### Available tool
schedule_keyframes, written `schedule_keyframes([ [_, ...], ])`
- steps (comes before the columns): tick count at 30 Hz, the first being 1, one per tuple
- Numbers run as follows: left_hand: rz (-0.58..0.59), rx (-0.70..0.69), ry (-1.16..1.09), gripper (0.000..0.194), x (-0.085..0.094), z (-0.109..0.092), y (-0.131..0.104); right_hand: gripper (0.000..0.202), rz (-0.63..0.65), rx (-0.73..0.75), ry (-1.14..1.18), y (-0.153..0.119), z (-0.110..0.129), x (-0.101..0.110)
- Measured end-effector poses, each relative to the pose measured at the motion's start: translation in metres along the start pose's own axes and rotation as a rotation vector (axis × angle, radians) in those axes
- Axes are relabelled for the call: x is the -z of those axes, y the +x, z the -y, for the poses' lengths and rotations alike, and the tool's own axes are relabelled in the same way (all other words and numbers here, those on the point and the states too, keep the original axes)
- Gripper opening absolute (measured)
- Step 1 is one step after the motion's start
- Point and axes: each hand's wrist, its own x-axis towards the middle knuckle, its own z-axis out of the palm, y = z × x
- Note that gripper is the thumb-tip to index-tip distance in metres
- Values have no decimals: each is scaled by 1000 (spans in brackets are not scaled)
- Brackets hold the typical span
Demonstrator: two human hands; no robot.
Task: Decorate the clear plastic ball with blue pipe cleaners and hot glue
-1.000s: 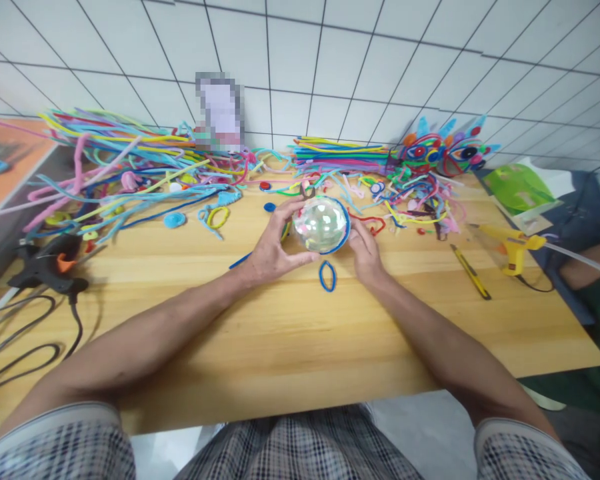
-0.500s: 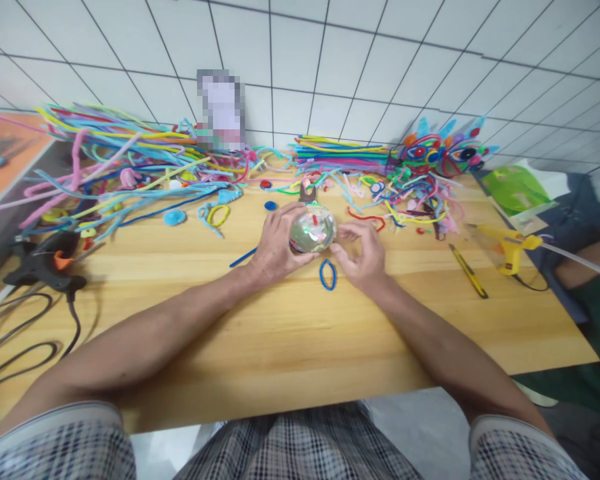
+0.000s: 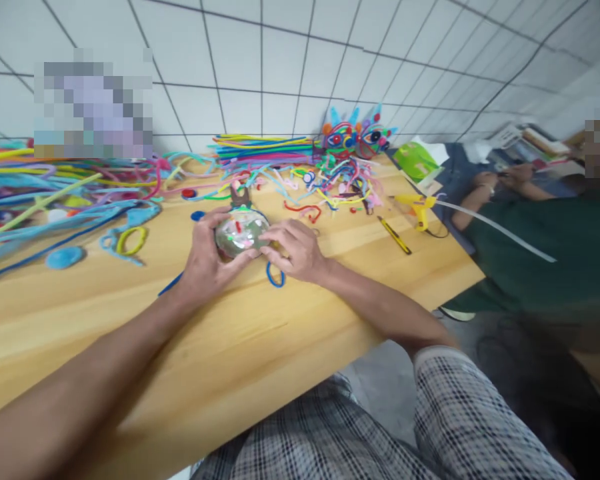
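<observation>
My left hand (image 3: pixel 207 257) is wrapped around the left side of a clear, shiny rounded piece (image 3: pixel 243 233) with small coloured bits on or in it. My right hand (image 3: pixel 295 250) has its bent fingers on the piece's right edge, the thumb low against it. Just behind the piece show dark jaws (image 3: pixel 240 195) that look like pliers. A blue pipe cleaner loop (image 3: pixel 275 275) lies beneath my right hand. Beside my left wrist is a straight blue pipe cleaner (image 3: pixel 170 284), partly hidden by it.
Pipe cleaners in a bundle (image 3: pixel 265 148) and loose heaps (image 3: pixel 55 200) line the wall. Two decorated cat-like faces (image 3: pixel 356 138) stand farther right. A yellow utility knife (image 3: pixel 394 235) and yellow glue gun (image 3: pixel 421 212) lie at right. Another person (image 3: pixel 535 247) is beyond the table's right end.
The view has swung to the right, bringing more of the other person into sight. My right fingers have moved further over the clear piece's edge; my left hand keeps its hold.
</observation>
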Motion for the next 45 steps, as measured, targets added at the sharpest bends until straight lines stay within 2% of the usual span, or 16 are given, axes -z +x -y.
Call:
schedule_keyframes([
  [3,12,-21,54,88,1,-1,1,21,-8,-47,-48,10,-12,18],
  [5,16,-60,92,87,1,-1,2,22,-58,-128,-84,10,-32,41],
  [7,10,-97,95,86,1,-1,4,19,-121,-249,-136,-2,-60,70],
  [9,12,-108,71,86,-1,-1,4,15,-148,-415,-222,-28,-91,104],
  [12,16,-114,35,88,-4,-1,4,9,-88,-780,-430,-81,-126,151],
  [14,24,-120,33,89,-5,-2,4,8,-15,-1011,-531,-113,-136,171],
  [15,29,-124,40,87,-6,-3,3,8,24,-1082,-555,-125,-138,178],
  [17,39,-130,60,82,-6,-5,3,9,55,-1117,-559,-140,-136,183],
  [20,47,-127,83,81,-5,-8,2,16,66,-1168,-537,-140,-128,181],
  [24,101,-101,79,81,-4,-10,2,11,-44,-1225,-362,-116,-113,172],
  [27,120,-91,48,82,-5,-8,2,21,-80,-1086,-147,-88,-92,158],
  [29,106,-100,24,82,-7,-7,2,23,-75,-903,-5,-65,-74,144],
  [32,76,-114,5,79,-8,-9,3,29,47,-681,149,-26,-43,122],
  [36,71,-122,16,73,-5,-16,6,38,194,-494,312,15,-9,98],
  [40,75,-92,47,75,-2,-20,7,40,249,-392,355,29,5,80],
  [45,112,-57,28,78,-4,-20,6,43,215,-339,352,17,6,67],
])
